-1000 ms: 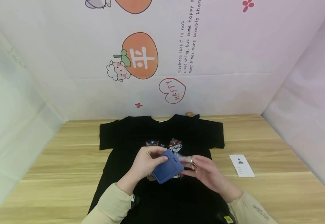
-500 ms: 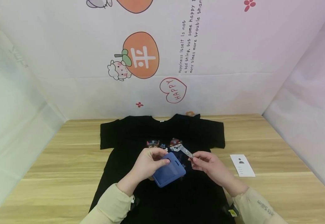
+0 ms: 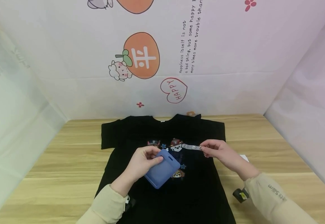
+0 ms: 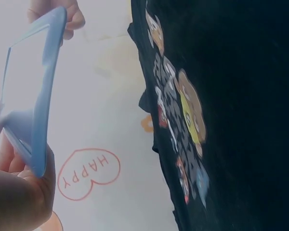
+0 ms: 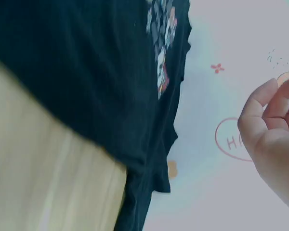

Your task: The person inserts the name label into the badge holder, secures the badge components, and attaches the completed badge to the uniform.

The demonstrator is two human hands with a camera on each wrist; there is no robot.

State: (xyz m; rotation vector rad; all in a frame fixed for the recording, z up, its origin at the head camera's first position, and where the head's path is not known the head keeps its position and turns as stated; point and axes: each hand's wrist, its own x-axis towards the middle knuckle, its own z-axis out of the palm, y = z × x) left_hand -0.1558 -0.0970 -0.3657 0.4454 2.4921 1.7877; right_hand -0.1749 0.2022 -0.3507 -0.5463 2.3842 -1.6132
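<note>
A blue badge holder [image 3: 162, 169] is tilted over the black T-shirt [image 3: 134, 132], its slotted end pointing up and right. My left hand [image 3: 141, 163] pinches it along its upper left edge, thumb on the front. In the left wrist view the holder's frame [image 4: 47, 86] stands nearly edge-on, with the left hand [image 4: 24, 192] at its lower end. To the right, my right hand [image 3: 222, 154] pinches one end of a short translucent badge strap [image 3: 191, 147] with a round snap. That strap stretches leftward over the shirt's print, apart from the holder.
A white card [image 3: 245, 157] lies on the wooden table [image 3: 274, 165], mostly hidden behind the right hand and wrist. The shirt is spread flat with cartoon dogs printed on its chest. Behind the table hangs a white printed cloth [image 3: 224, 87].
My right hand has moved right and up, drawing the strap away from the holder. The left hand has shifted slightly left with the badge holder. The card has become mostly covered.
</note>
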